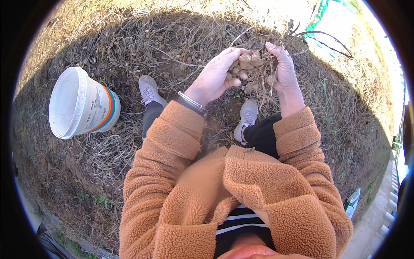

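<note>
My left hand (215, 77) is curled around a cluster of pale tan peanuts (251, 61) in their shells, thumb and fingers bent against them. My right hand (284, 71) grips a dried peanut plant (272, 64) just to the right of the cluster. Thin roots hang between the two hands, and dark bare stems stick out beyond the right hand toward the far right. Both hands are raised over the ground beyond my shoes. The right hand's inner fingers are partly hidden by the roots.
A white plastic bucket (100, 108) with a rainbow stripe lies tipped at the left, its mouth facing left. Dry vines (116, 151) and scattered pods cover the soil. My shoes (246, 118) stand below the hands. A pale paved edge (374, 228) runs along the lower right.
</note>
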`<state>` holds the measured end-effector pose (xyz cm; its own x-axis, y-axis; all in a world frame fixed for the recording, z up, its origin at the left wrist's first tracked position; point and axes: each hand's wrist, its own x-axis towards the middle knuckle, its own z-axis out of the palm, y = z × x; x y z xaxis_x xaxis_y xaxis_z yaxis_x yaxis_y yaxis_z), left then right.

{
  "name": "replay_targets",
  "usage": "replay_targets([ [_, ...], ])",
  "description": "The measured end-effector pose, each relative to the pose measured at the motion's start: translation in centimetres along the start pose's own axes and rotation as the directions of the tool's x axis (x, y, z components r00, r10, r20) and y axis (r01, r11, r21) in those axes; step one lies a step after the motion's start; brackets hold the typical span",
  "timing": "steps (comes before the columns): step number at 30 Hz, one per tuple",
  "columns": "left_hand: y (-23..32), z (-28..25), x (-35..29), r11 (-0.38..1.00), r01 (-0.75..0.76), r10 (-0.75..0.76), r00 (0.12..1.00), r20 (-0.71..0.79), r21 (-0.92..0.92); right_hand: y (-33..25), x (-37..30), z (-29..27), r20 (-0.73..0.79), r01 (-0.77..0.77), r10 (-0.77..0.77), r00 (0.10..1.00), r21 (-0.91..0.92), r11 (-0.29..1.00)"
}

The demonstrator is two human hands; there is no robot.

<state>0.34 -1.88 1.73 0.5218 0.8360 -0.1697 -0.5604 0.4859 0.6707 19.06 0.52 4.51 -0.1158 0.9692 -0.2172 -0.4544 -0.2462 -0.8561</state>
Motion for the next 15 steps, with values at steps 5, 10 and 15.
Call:
replay_targets([
  [5,0.6,0.5,-0.5,0.995,0.065,-0.061,0.997,-0.045,0.075,0.8,0.2,0.7,-0.039,0.059,-0.064,0.997,-0.116,0.992],
  [10,-0.6,0.9,0.3,0.974,0.051,-0.081,0.988,-0.129,-0.223,1.6,0.4,1.0,-0.039,0.118,-0.125,0.991,-0.152,0.981],
  [15,-1.2,0.3,0.7,0.955,-0.007,-0.064,0.971,-0.229,-0.295,2.2,0.6,1.3,-0.046,0.219,-0.235,0.971,-0.230,0.948],
])
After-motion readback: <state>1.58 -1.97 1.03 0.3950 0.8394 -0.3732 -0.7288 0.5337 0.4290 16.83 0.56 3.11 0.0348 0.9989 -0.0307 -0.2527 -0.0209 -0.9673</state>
